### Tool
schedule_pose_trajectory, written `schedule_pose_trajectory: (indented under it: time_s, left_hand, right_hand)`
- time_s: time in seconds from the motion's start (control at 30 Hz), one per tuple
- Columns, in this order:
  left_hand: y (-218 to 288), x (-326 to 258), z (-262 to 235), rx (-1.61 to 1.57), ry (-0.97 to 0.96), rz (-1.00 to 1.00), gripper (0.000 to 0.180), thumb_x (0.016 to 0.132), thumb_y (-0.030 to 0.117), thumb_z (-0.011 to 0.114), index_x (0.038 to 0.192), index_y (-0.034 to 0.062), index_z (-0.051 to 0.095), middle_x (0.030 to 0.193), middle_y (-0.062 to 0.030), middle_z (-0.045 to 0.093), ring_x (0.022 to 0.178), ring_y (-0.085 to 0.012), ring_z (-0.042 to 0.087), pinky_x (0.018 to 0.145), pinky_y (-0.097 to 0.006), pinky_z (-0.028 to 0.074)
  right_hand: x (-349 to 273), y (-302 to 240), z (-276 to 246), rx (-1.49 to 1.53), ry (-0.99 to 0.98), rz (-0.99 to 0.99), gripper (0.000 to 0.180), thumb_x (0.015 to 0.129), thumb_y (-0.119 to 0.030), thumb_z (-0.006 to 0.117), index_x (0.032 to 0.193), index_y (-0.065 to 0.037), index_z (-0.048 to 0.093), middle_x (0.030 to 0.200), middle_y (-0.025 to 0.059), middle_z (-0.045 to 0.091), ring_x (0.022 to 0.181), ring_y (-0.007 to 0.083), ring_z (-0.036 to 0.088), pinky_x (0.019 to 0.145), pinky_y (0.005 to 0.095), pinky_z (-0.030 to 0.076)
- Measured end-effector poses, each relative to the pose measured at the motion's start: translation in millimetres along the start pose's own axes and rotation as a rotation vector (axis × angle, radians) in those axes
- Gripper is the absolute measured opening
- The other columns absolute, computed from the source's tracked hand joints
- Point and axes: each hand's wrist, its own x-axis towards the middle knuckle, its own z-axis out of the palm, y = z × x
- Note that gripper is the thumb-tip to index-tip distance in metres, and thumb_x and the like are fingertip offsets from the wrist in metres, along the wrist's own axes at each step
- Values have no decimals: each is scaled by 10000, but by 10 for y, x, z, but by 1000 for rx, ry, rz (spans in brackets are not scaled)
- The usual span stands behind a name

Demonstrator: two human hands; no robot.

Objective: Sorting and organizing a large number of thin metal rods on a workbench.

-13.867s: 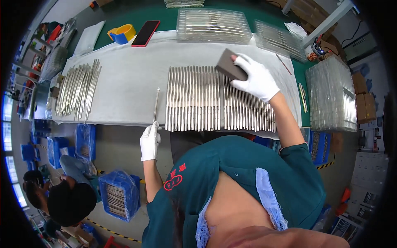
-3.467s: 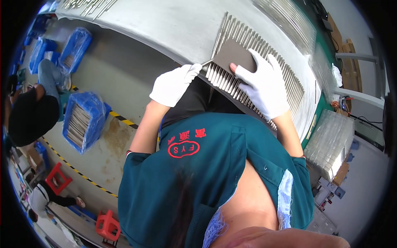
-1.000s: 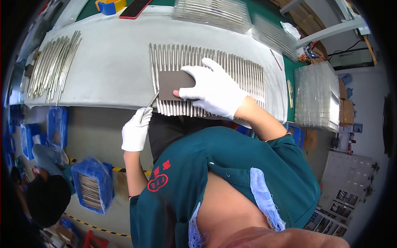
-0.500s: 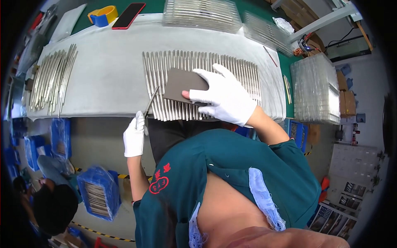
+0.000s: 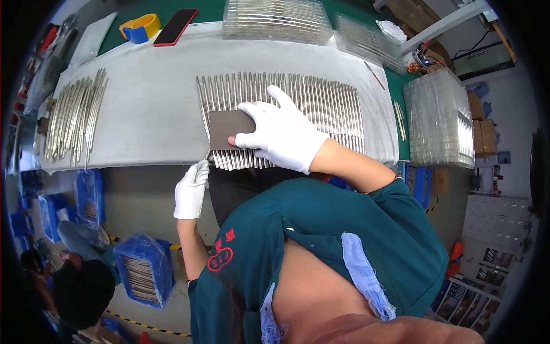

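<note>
A row of slim metal rods (image 5: 326,106) lies side by side on the white cloth (image 5: 149,109) in front of me. My right hand (image 5: 283,132), white-gloved with a bare thumb tip showing, grips a flat grey-brown rectangular pad (image 5: 222,131) resting on the left part of the row. My left hand (image 5: 192,189), also gloved, is closed at the table's near edge. Its fingers pinch the lower end of a thin metal rod (image 5: 207,154); the rod's upper part seems hidden by the pad.
A looser bunch of rods (image 5: 77,117) lies at the left. Clear plastic trays (image 5: 278,20) stand at the back, beside a phone (image 5: 176,27) and a yellow-blue tape roll (image 5: 140,28). More trays (image 5: 438,120) are stacked right. Blue crates (image 5: 143,269) sit on the floor near another person (image 5: 83,289).
My right hand has slid the pad left and slightly nearer, to the left end of the row. The rod in my left hand, visible along its length before, now shows only its lower end.
</note>
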Motion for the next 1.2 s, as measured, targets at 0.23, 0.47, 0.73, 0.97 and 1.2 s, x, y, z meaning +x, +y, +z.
schedule_pose_trajectory:
  time_s: [0.23, 0.47, 0.73, 0.97, 1.2]
  left_hand:
    - [60, -14, 2, -110, -4, 48, 277, 911, 2, 590, 1187, -2, 613, 1051, -90, 705, 947, -128, 663, 836, -239, 515]
    - [-3, -44, 19, 279, 207, 251, 217, 877, 151, 662, 1093, 130, 660, 998, -66, 714, 866, -227, 698, 761, -302, 547]
    - [-1, -59, 90, 266, 295, 228, 218, 870, 157, 669, 1087, 137, 662, 990, -59, 717, 859, -232, 700, 764, -305, 547]
    - [-122, -40, 73, 67, 194, 101, 225, 886, 91, 645, 1111, 72, 647, 995, -72, 720, 883, -181, 699, 787, -271, 538]
    - [350, -215, -386, -419, 378, -53, 160, 965, 65, 513, 1058, -33, 598, 753, -73, 629, 509, -69, 514, 513, -198, 436]
  right_hand:
    - [216, -45, 132, 38, 106, 40, 455, 757, -252, 744, 1195, -301, 633, 1312, 204, 508, 1213, 322, 518, 1094, 590, 230]
    - [137, 5, 47, -3, 12, 35, 458, 760, -254, 737, 1204, -291, 630, 1302, 211, 515, 1193, 322, 526, 1089, 583, 241]
    - [-279, 131, -77, 84, -59, 77, 461, 762, -282, 727, 1213, -277, 630, 1311, 197, 513, 1194, 339, 517, 1082, 513, 293]
    - [-1108, 926, -145, -56, 305, 722, 643, 788, -401, 671, 1383, -244, 482, 1319, 224, 505, 1134, 402, 528, 986, 463, 422]
    - [-1757, 1444, -66, -243, -87, 1202, 672, 829, -486, 617, 1411, -191, 455, 1451, 177, 419, 1232, 352, 511, 1016, 419, 415]
